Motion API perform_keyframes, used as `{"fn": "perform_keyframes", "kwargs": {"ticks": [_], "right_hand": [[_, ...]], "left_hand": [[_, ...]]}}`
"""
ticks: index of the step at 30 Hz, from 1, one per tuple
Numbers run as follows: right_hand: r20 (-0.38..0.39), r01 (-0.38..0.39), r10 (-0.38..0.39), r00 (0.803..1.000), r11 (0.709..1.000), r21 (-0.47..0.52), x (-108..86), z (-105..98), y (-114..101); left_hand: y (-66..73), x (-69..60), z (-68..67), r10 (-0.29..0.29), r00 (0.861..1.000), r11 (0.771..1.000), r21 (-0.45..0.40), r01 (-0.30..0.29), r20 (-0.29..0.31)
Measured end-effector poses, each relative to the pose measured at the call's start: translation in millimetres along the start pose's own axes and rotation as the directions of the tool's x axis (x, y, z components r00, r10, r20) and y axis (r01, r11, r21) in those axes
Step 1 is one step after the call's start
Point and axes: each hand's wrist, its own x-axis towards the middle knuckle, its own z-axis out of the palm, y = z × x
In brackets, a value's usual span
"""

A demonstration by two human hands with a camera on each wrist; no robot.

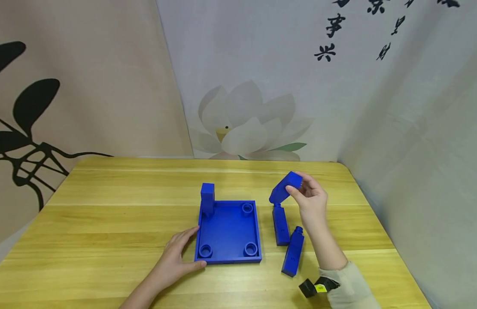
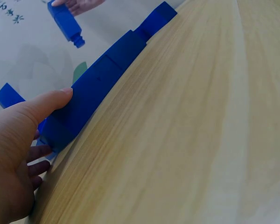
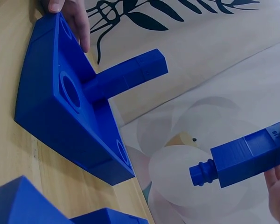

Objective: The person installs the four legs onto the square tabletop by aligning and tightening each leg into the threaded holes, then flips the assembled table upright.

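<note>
One side steadying, the other side holding

At the left, the left hand [image 1: 176, 257] is clasping the near left corner of the tray [image 1: 228, 231], its thumb spreading away from the fingers: the thumb is lying against the near wall, the fingertips are touching the left wall. The tray is sitting flat on the table [image 1: 87, 240]. A standing leg [image 1: 208, 199] is rising from its far left corner, while the near left cup [image 1: 205, 251], the far right cup [image 1: 247, 209] and the near right cup [image 1: 251, 249] are showing open tops. Further right, a lying leg [image 1: 281, 227] and a second lying leg [image 1: 293, 256] are resting close together. Past the tray's right edge, the right hand [image 1: 312, 201] is pinching the held leg [image 1: 285, 187] between thumb and fingers, tilting it over the table.

Judging by the shapes, fitting it well is probably depending on pinning that corner firmly, holding the leg upright over an open cup and turning gently (a crooked start is likely inviting a jam).

The head view is laying out all four tray corners, but there the held leg's lower end is overlapping the first lying leg. The right wrist view is revealing what that view is hiding: a ridged peg [image 3: 204, 173] on the held leg, standing out freely against the cloth [image 3: 186, 107]
</note>
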Motion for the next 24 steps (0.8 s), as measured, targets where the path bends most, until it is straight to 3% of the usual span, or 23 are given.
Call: {"fn": "perform_keyframes", "kwargs": {"ticks": [8,24], "right_hand": [[0.1,0.01,-0.01,0.995,1.0,0.0,4.7,15,8],[0.235,-0.015,0.046,0.971,0.991,-0.134,8.9,34,24]], "left_hand": [[-1.6,0.9,0.5,0.018,1.0,1.0,-0.003,-0.018,-0.005],[-2.5,1.0,0.8,0.022,1.0,1.0,-0.014,-0.022,-0.007]]}}
